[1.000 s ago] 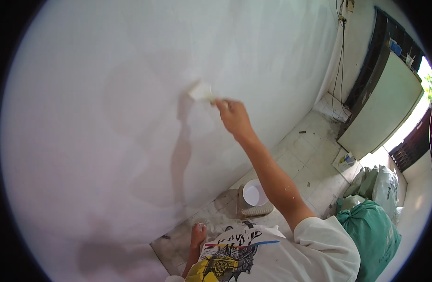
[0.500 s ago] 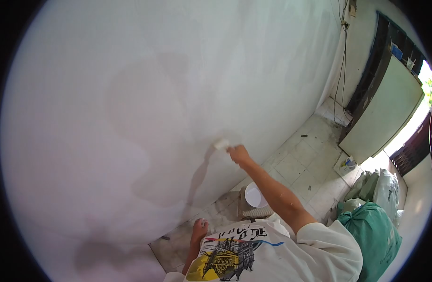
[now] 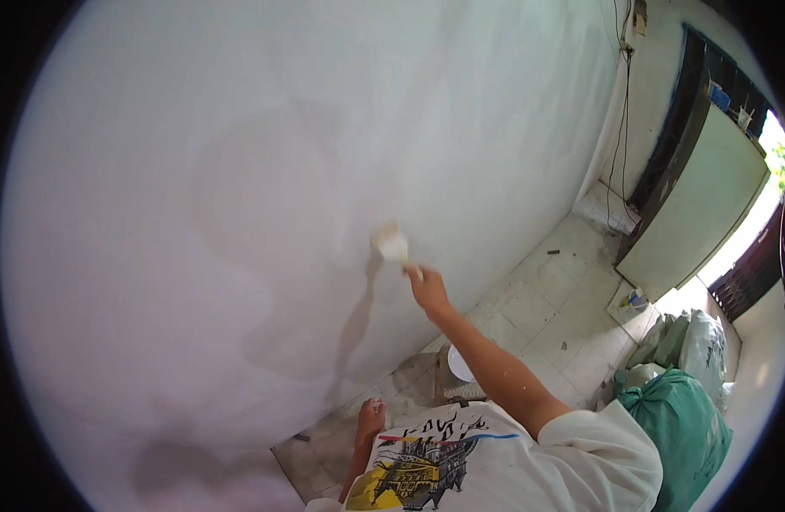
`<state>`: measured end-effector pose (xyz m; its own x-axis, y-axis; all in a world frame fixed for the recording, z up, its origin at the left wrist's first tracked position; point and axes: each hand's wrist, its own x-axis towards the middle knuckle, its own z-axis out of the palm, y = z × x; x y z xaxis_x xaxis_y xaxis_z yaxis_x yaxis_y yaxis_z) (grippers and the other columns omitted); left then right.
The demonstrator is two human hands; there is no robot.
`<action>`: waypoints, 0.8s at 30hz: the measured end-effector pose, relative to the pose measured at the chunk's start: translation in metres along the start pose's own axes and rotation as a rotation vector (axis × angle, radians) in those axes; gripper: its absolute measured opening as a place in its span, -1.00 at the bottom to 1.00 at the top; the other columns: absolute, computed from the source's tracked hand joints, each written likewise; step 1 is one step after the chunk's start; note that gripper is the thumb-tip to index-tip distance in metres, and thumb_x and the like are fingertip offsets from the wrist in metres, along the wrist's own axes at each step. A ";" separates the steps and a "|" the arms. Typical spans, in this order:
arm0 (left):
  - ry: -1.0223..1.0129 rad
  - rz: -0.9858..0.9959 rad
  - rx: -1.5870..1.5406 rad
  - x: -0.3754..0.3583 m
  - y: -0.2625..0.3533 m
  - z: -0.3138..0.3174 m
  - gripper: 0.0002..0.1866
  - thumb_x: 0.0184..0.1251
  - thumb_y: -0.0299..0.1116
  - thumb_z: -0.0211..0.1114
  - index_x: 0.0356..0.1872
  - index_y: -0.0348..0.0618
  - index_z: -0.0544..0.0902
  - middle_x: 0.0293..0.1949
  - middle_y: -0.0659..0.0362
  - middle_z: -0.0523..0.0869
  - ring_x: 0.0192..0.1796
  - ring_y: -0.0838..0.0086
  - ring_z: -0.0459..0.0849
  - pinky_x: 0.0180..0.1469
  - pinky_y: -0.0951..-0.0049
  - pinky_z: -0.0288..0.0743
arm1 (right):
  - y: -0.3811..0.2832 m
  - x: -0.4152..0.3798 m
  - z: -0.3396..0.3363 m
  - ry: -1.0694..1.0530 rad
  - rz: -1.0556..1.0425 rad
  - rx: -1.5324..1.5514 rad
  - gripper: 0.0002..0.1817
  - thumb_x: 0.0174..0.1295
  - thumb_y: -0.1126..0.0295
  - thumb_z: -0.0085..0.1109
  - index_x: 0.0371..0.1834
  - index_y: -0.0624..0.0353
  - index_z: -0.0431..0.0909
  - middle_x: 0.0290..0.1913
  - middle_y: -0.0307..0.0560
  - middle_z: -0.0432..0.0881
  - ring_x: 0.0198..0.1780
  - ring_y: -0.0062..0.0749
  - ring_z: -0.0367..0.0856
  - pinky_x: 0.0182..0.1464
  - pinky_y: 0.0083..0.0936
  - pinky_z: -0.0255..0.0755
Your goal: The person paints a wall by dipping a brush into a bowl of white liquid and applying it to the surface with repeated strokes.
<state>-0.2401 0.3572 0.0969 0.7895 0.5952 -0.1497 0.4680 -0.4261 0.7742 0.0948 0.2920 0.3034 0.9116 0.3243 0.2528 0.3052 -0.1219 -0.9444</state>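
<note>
The pale wall (image 3: 136, 188) filled the left side, with a bare foot (image 3: 372, 415) on the tiles below it. The left hand was out of view, so its state could not be told. Further right, the paintbrush (image 3: 391, 243) stood bristles-up at the wall, its handle gripped by the right hand (image 3: 428, 288). Next came a white bucket (image 3: 458, 365), partly covered by the forearm; it perhaps held something white. A small tub (image 3: 636, 300) sat on the floor beyond. Then came a green sack (image 3: 687, 427), its neck gathered, and a paler, full-looking sack (image 3: 704, 346) behind it. A white cup (image 3: 743, 118) stood farthest right.
</note>
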 end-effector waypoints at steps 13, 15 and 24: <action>-0.066 -0.015 -0.083 0.010 0.012 0.002 -0.65 0.40 -0.21 0.19 -0.02 -0.33 0.60 -0.07 -0.12 0.68 -0.10 0.15 0.74 -0.05 0.30 0.56 | -0.226 0.082 -0.074 -0.036 -0.223 0.347 -0.64 0.47 0.18 -0.02 -0.16 0.24 0.67 -0.64 -0.47 0.24 -0.60 -0.78 0.12 -0.57 -0.64 0.03; -0.060 -0.030 -0.089 0.006 0.016 0.002 -0.64 0.40 -0.20 0.19 -0.02 -0.33 0.60 -0.07 -0.12 0.69 -0.10 0.15 0.74 -0.05 0.29 0.56 | -0.177 0.076 -0.047 -0.001 -0.239 0.260 -0.64 0.48 0.17 -0.03 -0.14 0.22 0.67 -0.63 -0.45 0.24 -0.58 -0.78 0.14 -0.55 -0.64 0.06; -0.003 0.020 -0.067 0.011 0.015 -0.006 -0.63 0.41 -0.20 0.16 -0.02 -0.36 0.59 -0.09 -0.13 0.70 -0.09 0.16 0.74 -0.02 0.30 0.55 | 0.015 0.023 -0.023 -0.330 0.630 0.044 -0.75 0.32 0.26 0.08 -0.25 0.17 0.69 -0.69 -0.19 0.40 -0.68 -0.52 0.33 -0.64 -0.44 0.17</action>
<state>-0.2271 0.3613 0.1112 0.7994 0.5853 -0.1358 0.4251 -0.3912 0.8162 0.1261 0.2764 0.2999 0.7778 0.4727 -0.4143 -0.2699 -0.3441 -0.8993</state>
